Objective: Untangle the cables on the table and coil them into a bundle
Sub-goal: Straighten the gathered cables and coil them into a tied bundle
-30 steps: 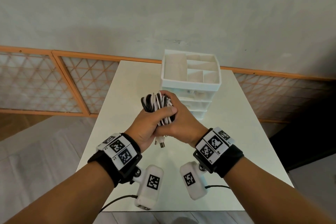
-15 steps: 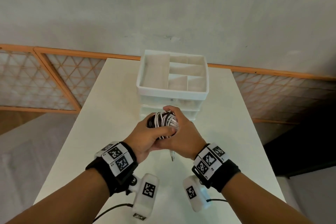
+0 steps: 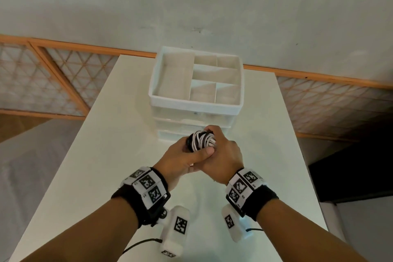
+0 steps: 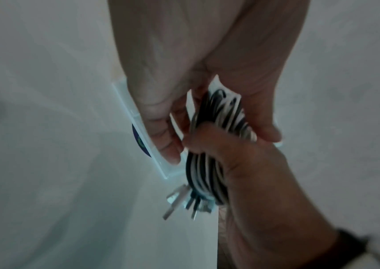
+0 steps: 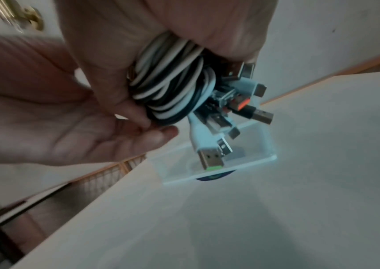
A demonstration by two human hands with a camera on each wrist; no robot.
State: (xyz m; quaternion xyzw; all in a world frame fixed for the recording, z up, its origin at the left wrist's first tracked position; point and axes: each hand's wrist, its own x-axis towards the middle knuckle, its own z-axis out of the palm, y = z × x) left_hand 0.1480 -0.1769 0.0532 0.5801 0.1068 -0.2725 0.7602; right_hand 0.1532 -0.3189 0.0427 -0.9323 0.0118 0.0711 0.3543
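A coiled bundle of black and white cables is held above the white table, just in front of the organiser's lowest drawer. My left hand grips it from the left, thumb lying across the front. My right hand wraps it from the right. In the left wrist view the bundle sits between my left fingers and thumb. In the right wrist view my right fingers curl round the coil, and several USB plugs hang loose below it.
A white drawer organiser with an open compartment tray on top stands at the table's far middle. A clear drawer lies directly below the plugs. An orange-framed lattice rail and a grey wall run behind the table.
Both hands have carried the bundle forward and down, from mid-air near me to just in front of the organiser's bottom drawer. The grip on it has stayed the same.
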